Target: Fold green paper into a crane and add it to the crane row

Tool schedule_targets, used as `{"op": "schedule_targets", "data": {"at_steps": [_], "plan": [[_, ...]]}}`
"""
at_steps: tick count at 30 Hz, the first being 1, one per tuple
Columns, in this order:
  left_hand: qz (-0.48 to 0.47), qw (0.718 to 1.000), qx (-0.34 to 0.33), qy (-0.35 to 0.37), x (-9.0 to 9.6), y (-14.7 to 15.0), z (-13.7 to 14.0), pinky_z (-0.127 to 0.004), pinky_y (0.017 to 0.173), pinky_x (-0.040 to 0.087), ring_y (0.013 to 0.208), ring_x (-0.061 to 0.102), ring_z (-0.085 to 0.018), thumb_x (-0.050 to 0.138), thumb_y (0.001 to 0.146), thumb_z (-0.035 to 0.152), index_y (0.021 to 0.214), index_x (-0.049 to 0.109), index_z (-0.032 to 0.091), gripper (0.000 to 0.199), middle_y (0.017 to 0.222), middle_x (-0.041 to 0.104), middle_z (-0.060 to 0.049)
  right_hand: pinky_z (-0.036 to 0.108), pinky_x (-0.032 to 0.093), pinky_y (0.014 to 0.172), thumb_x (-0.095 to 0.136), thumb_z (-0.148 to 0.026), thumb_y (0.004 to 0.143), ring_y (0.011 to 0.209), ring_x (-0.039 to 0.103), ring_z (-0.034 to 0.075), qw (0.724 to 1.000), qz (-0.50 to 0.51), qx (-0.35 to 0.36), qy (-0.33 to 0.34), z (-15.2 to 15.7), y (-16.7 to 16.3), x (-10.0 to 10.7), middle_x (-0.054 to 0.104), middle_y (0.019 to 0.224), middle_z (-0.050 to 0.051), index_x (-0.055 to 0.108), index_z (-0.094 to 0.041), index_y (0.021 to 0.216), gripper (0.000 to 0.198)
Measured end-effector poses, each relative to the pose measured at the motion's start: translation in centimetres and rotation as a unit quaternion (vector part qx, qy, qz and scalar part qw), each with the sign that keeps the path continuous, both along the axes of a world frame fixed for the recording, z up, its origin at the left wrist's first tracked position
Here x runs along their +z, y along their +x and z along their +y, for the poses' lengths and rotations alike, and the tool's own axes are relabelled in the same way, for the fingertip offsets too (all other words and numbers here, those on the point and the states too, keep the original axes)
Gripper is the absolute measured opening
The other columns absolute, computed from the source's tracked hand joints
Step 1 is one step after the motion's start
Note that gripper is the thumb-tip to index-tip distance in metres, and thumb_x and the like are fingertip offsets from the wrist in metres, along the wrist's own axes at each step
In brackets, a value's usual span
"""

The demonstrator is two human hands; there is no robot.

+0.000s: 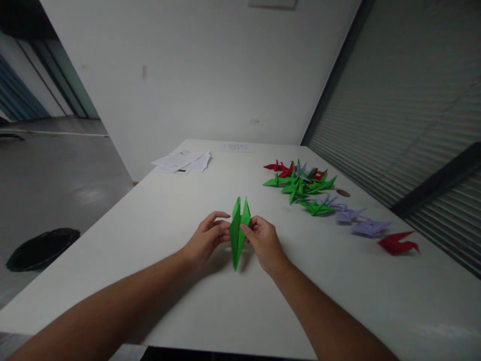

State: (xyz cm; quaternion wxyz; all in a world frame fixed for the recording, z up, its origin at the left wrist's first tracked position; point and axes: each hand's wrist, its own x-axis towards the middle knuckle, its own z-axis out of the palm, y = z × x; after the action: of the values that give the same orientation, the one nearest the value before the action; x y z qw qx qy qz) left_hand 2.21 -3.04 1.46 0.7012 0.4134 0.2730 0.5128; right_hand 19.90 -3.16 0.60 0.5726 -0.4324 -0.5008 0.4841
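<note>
A green folded paper (pixel 235 233), long and diamond-shaped with two separate points at its far end, is held upright above the middle of the table. My right hand (pixel 265 240) pinches its right side, the thumb on the near face and the fingers behind. On the other side, my left hand (pixel 209 235) has its fingers apart and curved beside the paper's left edge. Its fingertips are at or very close to that edge; whether they touch it I cannot tell.
Folded paper cranes in green (pixel 296 189), red (pixel 398 243) and purple (pixel 370 227) lie along the right side of the white table (pixel 158 215). Printed sheets (pixel 184 160) lie at the back left. A black-lined bin (pixel 43 249) stands on the floor at left. Blinds (pixel 406 100) border the right.
</note>
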Motion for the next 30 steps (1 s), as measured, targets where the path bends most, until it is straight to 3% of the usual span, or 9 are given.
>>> {"op": "schedule_targets", "data": {"at_steps": [5,10,19,25,30], "plan": [[0.051,0.994,-0.054,0.083,-0.1,-1.3,0.7,-0.036,0.091,0.054,0.1,0.068,-0.021,0.078,0.086,0.033,0.116,0.072,0.023,0.033,0.113,0.072,-0.008,0.025,0.04,0.054,0.082,-0.047,0.075,0.057,0.052,0.013,1.0,-0.001,-0.002,0.0,-0.1,0.0,0.0,0.059,0.064,-0.004,0.056,-0.021,0.073,0.037],[0.166,0.963,-0.103,0.184,0.1,-2.6,1.7,-0.035,0.091,0.051,0.097,0.066,-0.02,0.078,0.087,0.032,0.102,0.077,0.018,0.02,0.101,0.073,-0.008,0.027,0.045,0.058,0.08,-0.046,0.077,0.061,0.057,0.015,1.0,-0.025,0.012,0.009,0.0,0.1,-0.5,0.06,0.068,-0.003,0.057,-0.021,0.075,0.034],[0.2,0.954,-0.159,0.159,0.6,-3.2,2.1,-0.034,0.086,0.053,0.087,0.07,-0.019,0.081,0.082,0.032,0.089,0.072,0.015,0.02,0.092,0.075,-0.008,0.025,0.039,0.055,0.077,-0.042,0.08,0.059,0.05,0.013,0.992,-0.108,0.061,0.03,0.0,0.3,-0.8,0.054,0.064,-0.005,0.053,-0.022,0.073,0.032],[0.163,0.966,-0.141,0.146,0.1,-2.3,2.1,-0.031,0.08,0.053,0.082,0.069,-0.016,0.084,0.081,0.029,0.087,0.066,0.015,0.024,0.087,0.073,-0.005,0.025,0.039,0.055,0.075,-0.039,0.082,0.06,0.05,0.013,0.989,-0.119,0.086,0.027,0.0,0.3,-1.3,0.055,0.067,-0.004,0.053,-0.022,0.075,0.03],[0.112,0.982,-0.109,0.11,0.1,-1.4,1.5,-0.026,0.07,0.053,0.078,0.07,-0.015,0.09,0.073,0.024,0.097,0.053,0.019,0.044,0.087,0.071,-0.002,0.025,0.037,0.054,0.076,-0.039,0.081,0.059,0.049,0.013,0.989,-0.117,0.083,0.027,0.0,0.1,-1.2,0.053,0.065,-0.005,0.053,-0.022,0.073,0.03]]}}
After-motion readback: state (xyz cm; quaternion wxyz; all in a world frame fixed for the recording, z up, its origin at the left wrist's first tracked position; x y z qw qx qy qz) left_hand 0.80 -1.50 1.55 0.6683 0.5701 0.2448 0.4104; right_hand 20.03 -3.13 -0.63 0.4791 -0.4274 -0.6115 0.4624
